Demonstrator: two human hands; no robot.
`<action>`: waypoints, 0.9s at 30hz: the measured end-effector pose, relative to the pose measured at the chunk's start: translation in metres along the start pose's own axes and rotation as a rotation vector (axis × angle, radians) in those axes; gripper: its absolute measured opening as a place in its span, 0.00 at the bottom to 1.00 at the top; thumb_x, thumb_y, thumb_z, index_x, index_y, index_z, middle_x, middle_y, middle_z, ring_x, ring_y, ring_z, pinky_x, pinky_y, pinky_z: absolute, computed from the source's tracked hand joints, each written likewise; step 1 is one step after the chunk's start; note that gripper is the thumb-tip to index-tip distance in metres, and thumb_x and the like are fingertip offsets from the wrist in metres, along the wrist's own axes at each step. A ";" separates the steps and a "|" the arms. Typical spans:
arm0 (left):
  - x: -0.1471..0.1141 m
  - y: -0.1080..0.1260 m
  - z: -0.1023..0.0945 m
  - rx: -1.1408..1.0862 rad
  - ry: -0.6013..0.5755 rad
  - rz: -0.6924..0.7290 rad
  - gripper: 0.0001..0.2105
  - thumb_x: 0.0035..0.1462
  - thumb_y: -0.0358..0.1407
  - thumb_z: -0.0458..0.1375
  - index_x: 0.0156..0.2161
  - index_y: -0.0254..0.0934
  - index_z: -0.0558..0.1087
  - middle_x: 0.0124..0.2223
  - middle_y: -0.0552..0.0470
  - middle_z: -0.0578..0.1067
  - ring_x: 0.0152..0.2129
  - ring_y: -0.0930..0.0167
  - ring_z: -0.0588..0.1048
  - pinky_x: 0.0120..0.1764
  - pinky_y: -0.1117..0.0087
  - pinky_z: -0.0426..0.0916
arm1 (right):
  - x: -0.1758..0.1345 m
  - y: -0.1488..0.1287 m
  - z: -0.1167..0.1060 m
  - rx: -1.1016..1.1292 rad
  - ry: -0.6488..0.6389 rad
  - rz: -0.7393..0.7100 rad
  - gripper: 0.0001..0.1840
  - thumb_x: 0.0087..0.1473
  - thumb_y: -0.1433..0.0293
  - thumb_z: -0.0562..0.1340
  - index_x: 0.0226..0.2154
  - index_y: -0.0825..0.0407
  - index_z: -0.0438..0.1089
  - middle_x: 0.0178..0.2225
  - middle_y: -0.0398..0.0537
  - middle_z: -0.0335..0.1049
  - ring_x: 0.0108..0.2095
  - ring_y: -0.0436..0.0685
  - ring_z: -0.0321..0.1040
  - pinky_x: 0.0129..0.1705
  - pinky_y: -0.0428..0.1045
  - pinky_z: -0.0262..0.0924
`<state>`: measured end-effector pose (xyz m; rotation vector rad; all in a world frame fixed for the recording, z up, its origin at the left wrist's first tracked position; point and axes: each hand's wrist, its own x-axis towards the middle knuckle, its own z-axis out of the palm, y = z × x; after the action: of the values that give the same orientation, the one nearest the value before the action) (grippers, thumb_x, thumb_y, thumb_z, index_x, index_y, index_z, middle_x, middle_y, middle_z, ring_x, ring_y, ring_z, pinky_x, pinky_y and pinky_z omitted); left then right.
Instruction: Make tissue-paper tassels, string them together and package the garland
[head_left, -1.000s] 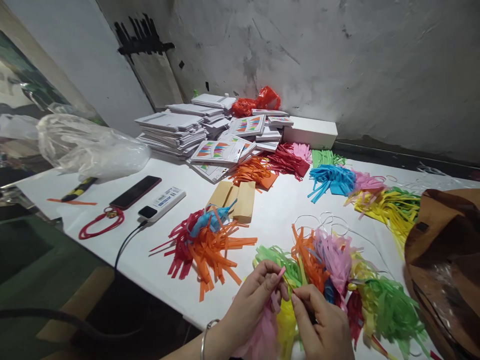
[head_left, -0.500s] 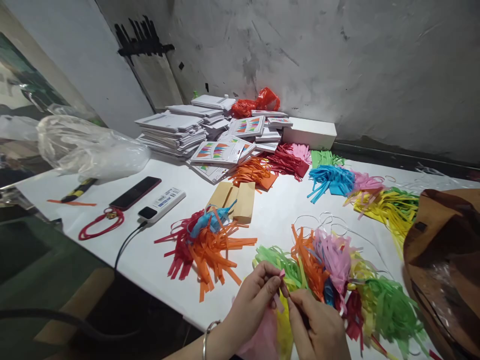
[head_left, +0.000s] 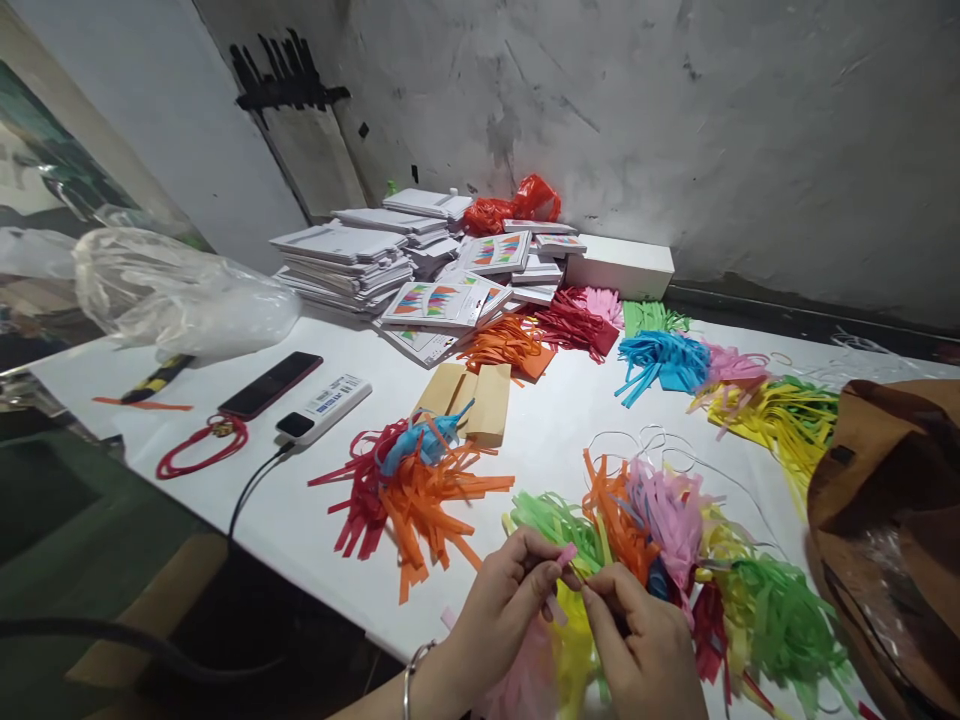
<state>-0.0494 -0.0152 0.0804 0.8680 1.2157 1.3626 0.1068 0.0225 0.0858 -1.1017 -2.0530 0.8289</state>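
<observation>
My left hand, with a metal bangle at the wrist, pinches a pink tissue-paper strip between thumb and fingers. Its pink tassel hangs below, partly hidden by that hand. Close beside it, my right hand is closed in a pinch near the strip; what lies between its fingertips is too small to make out. Behind both hands are a light green tassel and a yellow one. A tied row of orange, pink and green tassels lies to the right.
Red and orange tassels lie left of my hands, by tan cardboard. A phone and a cabled white device are further left. Stacked white packets stand at the back. A brown bag is at right.
My right hand has turned slightly and its fingertips have shifted a little to the right. The pink strip's end sticks out a bit more from my left fingers.
</observation>
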 end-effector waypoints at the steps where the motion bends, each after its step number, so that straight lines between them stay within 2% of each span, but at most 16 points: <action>1: 0.000 0.000 0.000 -0.001 -0.006 0.003 0.15 0.61 0.48 0.61 0.37 0.36 0.72 0.33 0.49 0.78 0.24 0.73 0.72 0.29 0.73 0.65 | 0.000 0.001 0.000 -0.014 0.001 -0.007 0.18 0.65 0.61 0.54 0.27 0.50 0.69 0.18 0.38 0.63 0.16 0.49 0.59 0.21 0.45 0.50; 6: -0.002 -0.005 -0.004 0.022 -0.004 0.040 0.16 0.60 0.49 0.61 0.37 0.36 0.74 0.33 0.48 0.78 0.25 0.73 0.72 0.30 0.73 0.66 | -0.002 0.003 0.002 -0.017 -0.015 -0.027 0.18 0.67 0.61 0.53 0.29 0.50 0.69 0.19 0.39 0.66 0.17 0.50 0.62 0.22 0.45 0.50; 12: -0.001 -0.003 -0.006 -0.003 -0.010 0.021 0.13 0.58 0.46 0.64 0.37 0.37 0.75 0.34 0.47 0.79 0.29 0.71 0.74 0.32 0.73 0.68 | -0.009 0.005 0.006 -0.003 0.070 -0.086 0.16 0.65 0.63 0.54 0.29 0.49 0.70 0.19 0.39 0.65 0.20 0.50 0.65 0.25 0.44 0.54; 18: -0.003 -0.002 -0.006 -0.021 -0.015 0.029 0.12 0.58 0.45 0.65 0.36 0.36 0.76 0.33 0.47 0.80 0.25 0.73 0.74 0.28 0.73 0.69 | -0.011 0.006 0.007 0.024 0.062 -0.023 0.14 0.65 0.64 0.54 0.30 0.49 0.70 0.21 0.39 0.67 0.21 0.50 0.67 0.26 0.44 0.55; 24: -0.003 -0.004 -0.007 -0.100 0.066 0.064 0.12 0.54 0.43 0.68 0.34 0.36 0.76 0.35 0.48 0.81 0.26 0.71 0.77 0.32 0.71 0.73 | -0.014 0.007 0.006 0.046 0.017 -0.020 0.14 0.65 0.63 0.54 0.31 0.49 0.70 0.22 0.39 0.67 0.22 0.51 0.67 0.27 0.45 0.55; 27: -0.002 0.000 -0.005 -0.124 0.129 0.060 0.12 0.51 0.41 0.70 0.33 0.36 0.75 0.33 0.50 0.80 0.31 0.69 0.79 0.36 0.70 0.75 | -0.016 0.005 0.002 0.067 0.046 -0.008 0.14 0.65 0.63 0.56 0.29 0.49 0.69 0.20 0.38 0.66 0.20 0.50 0.64 0.26 0.44 0.55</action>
<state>-0.0543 -0.0180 0.0795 0.7442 1.1968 1.5448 0.1145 0.0100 0.0773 -1.0661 -1.9762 0.8548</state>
